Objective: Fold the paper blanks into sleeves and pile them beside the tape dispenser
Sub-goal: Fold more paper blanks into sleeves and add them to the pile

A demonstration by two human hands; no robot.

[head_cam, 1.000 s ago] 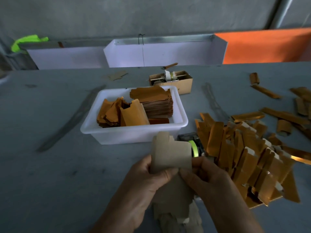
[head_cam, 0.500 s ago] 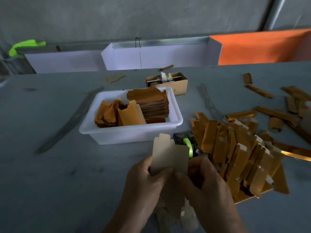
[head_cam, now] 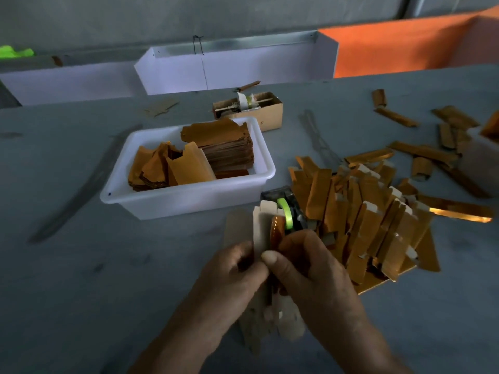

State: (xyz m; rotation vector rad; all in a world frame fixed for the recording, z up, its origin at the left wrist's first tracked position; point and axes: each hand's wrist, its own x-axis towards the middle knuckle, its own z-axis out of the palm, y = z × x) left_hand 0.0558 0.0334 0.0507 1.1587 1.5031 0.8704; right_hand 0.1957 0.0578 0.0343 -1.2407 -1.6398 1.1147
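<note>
Nowhere legible writing on paper blank (head_cam: pixel 263 228)

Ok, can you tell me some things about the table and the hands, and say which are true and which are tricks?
1. Both hands, the left hand and the right hand, hold one paper blank. True.
2. The white tub has nothing in it. False: it holds a stack of gold blanks.
3. The folded sleeves are piled to the right of the tape dispenser. True.
4. The tape roll on the dispenser is red. False: it is bright green.
5. A small cardboard box sits behind the tub. True.
</note>
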